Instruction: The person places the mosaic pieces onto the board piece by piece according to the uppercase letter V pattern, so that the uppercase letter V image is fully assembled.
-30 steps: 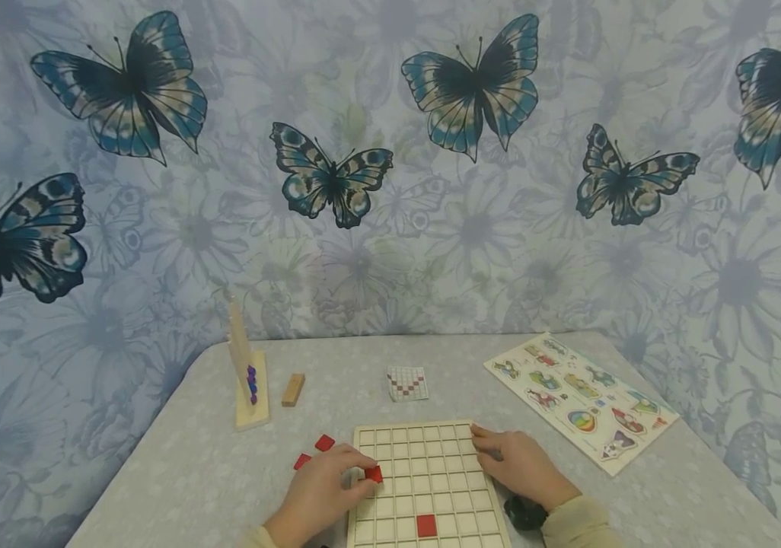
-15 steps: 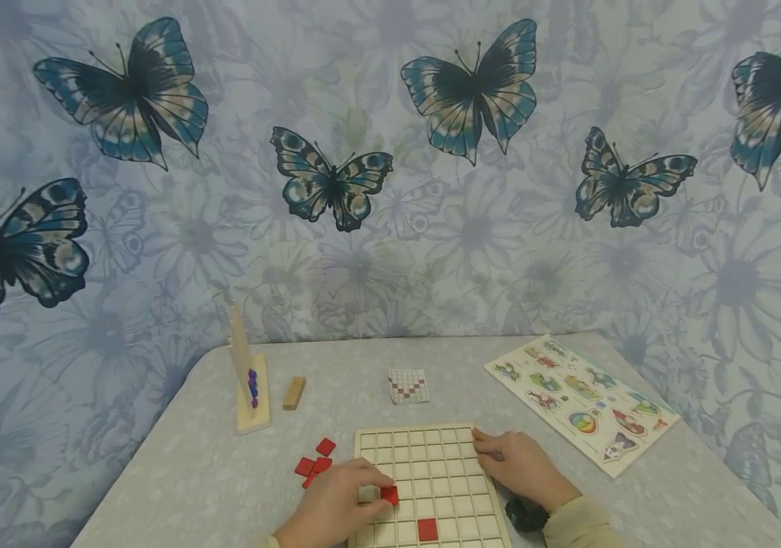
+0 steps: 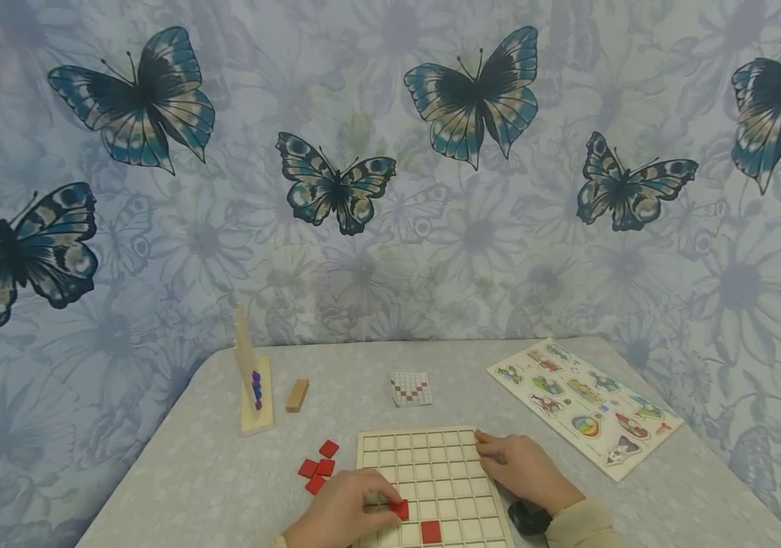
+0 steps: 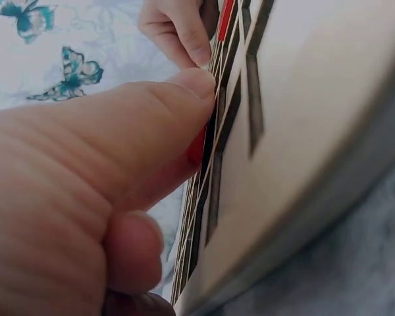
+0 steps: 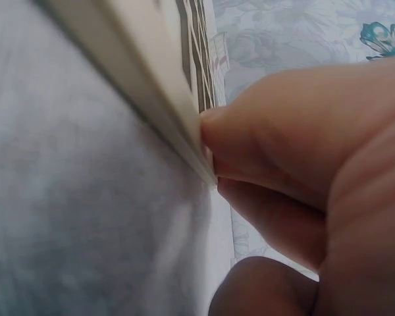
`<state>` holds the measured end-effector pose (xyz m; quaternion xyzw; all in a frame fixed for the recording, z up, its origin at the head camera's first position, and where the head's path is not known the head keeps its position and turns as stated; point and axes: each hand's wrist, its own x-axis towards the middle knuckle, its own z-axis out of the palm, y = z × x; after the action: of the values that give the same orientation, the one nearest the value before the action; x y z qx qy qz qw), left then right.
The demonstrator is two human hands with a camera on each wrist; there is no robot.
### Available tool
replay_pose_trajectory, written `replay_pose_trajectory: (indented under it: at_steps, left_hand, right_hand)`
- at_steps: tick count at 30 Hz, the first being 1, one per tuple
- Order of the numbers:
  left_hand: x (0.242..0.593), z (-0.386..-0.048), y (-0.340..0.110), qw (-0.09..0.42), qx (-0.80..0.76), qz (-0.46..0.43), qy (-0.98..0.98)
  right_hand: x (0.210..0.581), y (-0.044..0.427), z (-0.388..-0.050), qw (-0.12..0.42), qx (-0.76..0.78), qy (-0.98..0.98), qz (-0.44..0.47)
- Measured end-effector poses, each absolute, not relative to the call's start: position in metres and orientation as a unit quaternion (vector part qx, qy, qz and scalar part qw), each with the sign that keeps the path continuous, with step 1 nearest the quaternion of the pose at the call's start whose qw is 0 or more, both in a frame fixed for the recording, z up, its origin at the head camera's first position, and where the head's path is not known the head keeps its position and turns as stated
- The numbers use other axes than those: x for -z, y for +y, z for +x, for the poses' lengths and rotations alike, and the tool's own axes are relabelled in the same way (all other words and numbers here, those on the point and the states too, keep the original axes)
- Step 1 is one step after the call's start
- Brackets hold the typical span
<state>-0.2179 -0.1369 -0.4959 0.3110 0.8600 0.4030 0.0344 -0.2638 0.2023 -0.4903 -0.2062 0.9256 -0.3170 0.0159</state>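
Note:
A pale wooden grid board (image 3: 460,508) lies on the table in the head view, with one red square tile (image 3: 431,531) set in a cell near its lower part. My left hand (image 3: 352,506) pinches another red square tile (image 3: 400,510) between thumb and fingers, over cells left of the set one. In the left wrist view the thumb (image 4: 151,112) hides most of that held tile. At the board's upper right, my right hand (image 3: 524,468) grips the edge. The right wrist view shows the thumb (image 5: 270,125) on the board's rim (image 5: 164,105), other fingers beside and below it.
Several loose red tiles (image 3: 317,468) lie left of the board. Behind it is a small pattern card (image 3: 411,389). A wooden block (image 3: 298,396) and an upright wooden stand (image 3: 253,396) are at back left, a picture puzzle board (image 3: 585,407) at right.
My left hand has moved right and toward me over the board, carrying the red tile nearer the set one. The loose tiles at left are more exposed. My right hand stays at the board's edge.

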Motion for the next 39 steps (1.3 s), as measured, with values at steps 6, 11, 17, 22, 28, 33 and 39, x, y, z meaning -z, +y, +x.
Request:
replay_pose_trajectory:
  at_steps: [6,11,17,22,28,33,39]
  left_hand:
    - [0.5010,-0.2179,-0.1338,0.026,-0.409,0.337,0.847]
    - [0.5006,-0.2161,-0.1334,0.032,-0.402,0.343,0.848]
    - [0.4975,-0.2145,-0.1343,0.006,-0.355,0.375,0.856]
    - [0.4975,-0.2144,-0.1345,-0.006,-0.335,0.383,0.861]
    - [0.4985,-0.2157,-0.1346,0.009,-0.359,0.381,0.852]
    - [0.5001,-0.2167,-0.1349,-0.007,-0.365,0.402,0.840]
    - [0.4997,-0.2180,-0.1342,0.001,-0.378,0.394,0.838]
  right_hand:
    - [0.4926,0.2042,-0.2642,0.018,0.320,0.924,-0.210]
    - [0.4944,0.2049,-0.2644,0.017,0.319,0.923,-0.214]
    - [0.4941,0.2041,-0.2647,0.012,0.321,0.922,-0.219]
    - [0.4936,0.2038,-0.2646,0.015,0.324,0.920,-0.219]
    - [0.4927,0.2036,-0.2635,0.016,0.325,0.920,-0.218]
    - [0.4923,0.2036,-0.2634,0.014,0.321,0.922,-0.218]
    - [0.4922,0.2038,-0.2631,0.012,0.316,0.924,-0.214]
